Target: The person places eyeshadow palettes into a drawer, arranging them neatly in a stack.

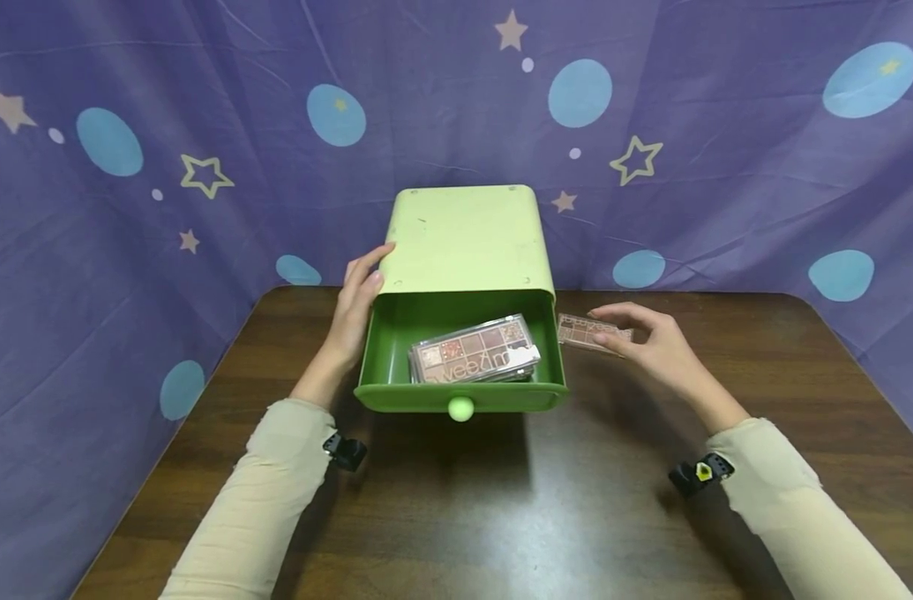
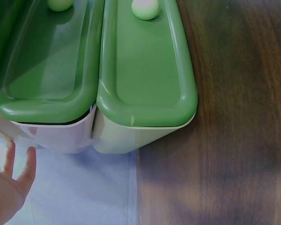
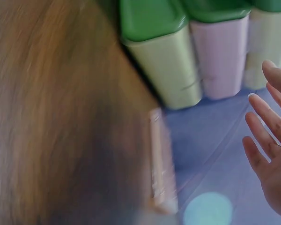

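A drawer cabinet with a pale green top [image 1: 467, 237] stands on the table, its top green drawer [image 1: 396, 398] pulled out. Clear-lidded eyeshadow palettes [image 1: 475, 350] lie stacked at a slant inside that drawer. My left hand [image 1: 351, 312] rests its fingertips along the cabinet's left side; its fingers look spread in the left wrist view. To the right of the cabinet is another eyeshadow palette [image 1: 575, 328]. My right hand [image 1: 659, 342] is over it, thumb and index finger apart and overlapping it in the head view. The right wrist view shows the fingers [image 3: 271, 122] spread, with nothing between them.
Below the open drawer are two shut green drawers [image 2: 147, 61] with round knobs, in pink and pale green casings. The brown wooden table [image 1: 576, 500] reaches back to a purple curtain [image 1: 456, 100] with stars and blue ovals, close behind the cabinet.
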`<state>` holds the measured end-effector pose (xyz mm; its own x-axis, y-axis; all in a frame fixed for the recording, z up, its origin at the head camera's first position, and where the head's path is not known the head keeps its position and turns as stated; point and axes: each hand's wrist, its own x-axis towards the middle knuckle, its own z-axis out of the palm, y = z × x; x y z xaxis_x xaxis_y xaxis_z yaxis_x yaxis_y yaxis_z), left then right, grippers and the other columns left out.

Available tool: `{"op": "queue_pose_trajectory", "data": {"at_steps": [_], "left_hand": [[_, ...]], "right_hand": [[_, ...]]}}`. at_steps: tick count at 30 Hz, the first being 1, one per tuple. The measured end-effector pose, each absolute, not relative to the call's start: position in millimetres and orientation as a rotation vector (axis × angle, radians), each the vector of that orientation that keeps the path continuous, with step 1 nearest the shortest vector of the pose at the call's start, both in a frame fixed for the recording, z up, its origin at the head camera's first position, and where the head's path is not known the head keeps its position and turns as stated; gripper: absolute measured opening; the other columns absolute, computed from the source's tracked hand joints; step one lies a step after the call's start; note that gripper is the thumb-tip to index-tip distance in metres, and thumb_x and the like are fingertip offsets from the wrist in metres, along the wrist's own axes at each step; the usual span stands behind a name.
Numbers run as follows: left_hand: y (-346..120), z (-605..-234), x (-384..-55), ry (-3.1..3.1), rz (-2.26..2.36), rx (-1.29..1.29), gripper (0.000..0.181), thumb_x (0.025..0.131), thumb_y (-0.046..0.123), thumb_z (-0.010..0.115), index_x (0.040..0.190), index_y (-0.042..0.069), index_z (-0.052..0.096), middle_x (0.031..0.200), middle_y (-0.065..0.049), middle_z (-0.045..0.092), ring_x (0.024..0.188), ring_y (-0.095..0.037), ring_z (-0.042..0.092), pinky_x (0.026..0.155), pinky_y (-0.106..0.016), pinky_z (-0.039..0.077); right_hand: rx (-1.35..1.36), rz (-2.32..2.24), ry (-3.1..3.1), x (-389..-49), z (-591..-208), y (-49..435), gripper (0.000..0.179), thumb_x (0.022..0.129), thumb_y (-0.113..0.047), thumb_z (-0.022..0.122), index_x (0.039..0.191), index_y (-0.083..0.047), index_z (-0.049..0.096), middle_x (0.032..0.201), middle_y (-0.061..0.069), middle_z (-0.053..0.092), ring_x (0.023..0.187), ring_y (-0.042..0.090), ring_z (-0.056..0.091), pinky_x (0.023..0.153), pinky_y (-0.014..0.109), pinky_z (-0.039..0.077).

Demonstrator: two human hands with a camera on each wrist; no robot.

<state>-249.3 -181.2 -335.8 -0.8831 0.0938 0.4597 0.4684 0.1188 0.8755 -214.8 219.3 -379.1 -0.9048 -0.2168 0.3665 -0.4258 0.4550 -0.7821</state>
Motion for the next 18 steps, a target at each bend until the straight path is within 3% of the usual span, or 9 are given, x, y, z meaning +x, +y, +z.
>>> {"op": "queue_pose_trajectory", "data": {"at_steps": [8,14,18], "left_hand": [[-181.7,-337.0,-250.7,-2.111,-1.830,-0.546,0.053,0.097,0.025,0.042,0.145,0.003,0.048,0.135,-0.010,0.039,0.123,-0.017,0.037,0.105,-0.035,0.028],[-181.7,-337.4,-250.3,-2.113,-1.838,-0.554,0.053,0.097,0.025,0.042,0.145,0.004,0.048,0.133,-0.007,0.039,0.122,-0.017,0.037,0.105,-0.036,0.028],[-181.3,-337.2,-250.3,-2.110,-1.843,-0.549,0.053,0.097,0.025,0.042,0.145,0.004,0.048,0.134,-0.009,0.039,0.122,-0.017,0.037,0.104,-0.035,0.030]], "right_hand": [[0.459,1.431,-2.611,-243.0,-409.0,239.6,0.040,0.088,-0.009,0.074,0.126,-0.001,0.065,0.125,0.019,0.064,0.090,0.014,0.062,0.066,0.023,0.051],[0.407,1.512,-2.647,-252.7,-419.1,249.9,0.047,0.087,-0.013,0.077,0.129,0.001,0.062,0.128,0.022,0.061,0.104,0.026,0.062,0.071,0.021,0.052],[0.405,1.559,-2.679,-258.8,-422.9,252.2,0.050,0.086,-0.014,0.078,0.130,0.002,0.060,0.131,0.023,0.059,0.095,0.024,0.065,0.067,0.028,0.055]]}}
